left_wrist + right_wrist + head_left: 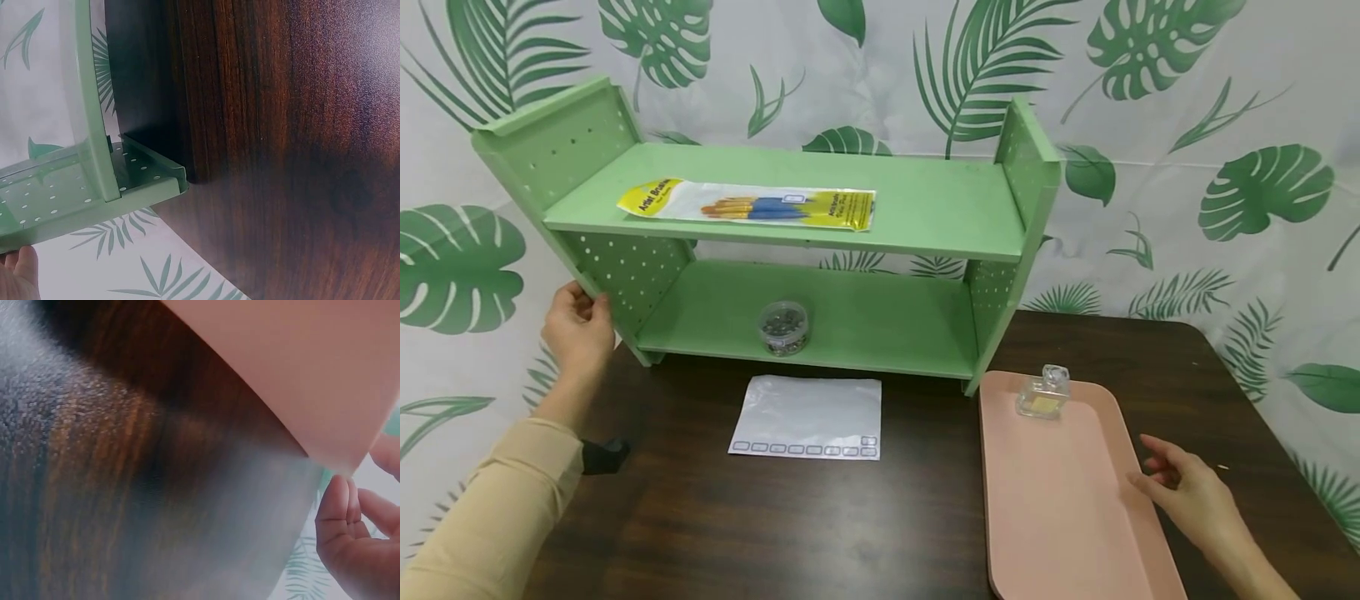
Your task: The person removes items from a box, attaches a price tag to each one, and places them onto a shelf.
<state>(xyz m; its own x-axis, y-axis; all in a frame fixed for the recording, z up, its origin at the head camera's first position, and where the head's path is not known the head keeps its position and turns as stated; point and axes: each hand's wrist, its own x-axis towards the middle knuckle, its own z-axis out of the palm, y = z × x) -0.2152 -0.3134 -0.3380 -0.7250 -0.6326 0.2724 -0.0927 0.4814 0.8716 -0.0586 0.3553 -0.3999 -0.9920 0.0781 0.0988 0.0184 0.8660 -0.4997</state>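
Observation:
A green two-tier metal shelf (820, 312) stands at the back of the table, and my left hand (580, 327) grips the front edge of its perforated left side panel. In the left wrist view, the left hand's fingertips (26, 262) show at the panel's edge. My right hand (1187, 492) is beside the right rim of a pink tray (1060, 500), fingers loosely bent and holding nothing. A glass perfume bottle (1043, 392) is at the tray's far end. A pack of artist brushes (748, 204) lies on the upper tier; a small clear round tub (783, 327) of metal bits sits on the lower one.
A white sheet (811, 417) with a row of small printed boxes lies on the dark wood table (790, 517) in front of the shelf. Behind hangs a white cloth (1180, 167) with green leaf prints.

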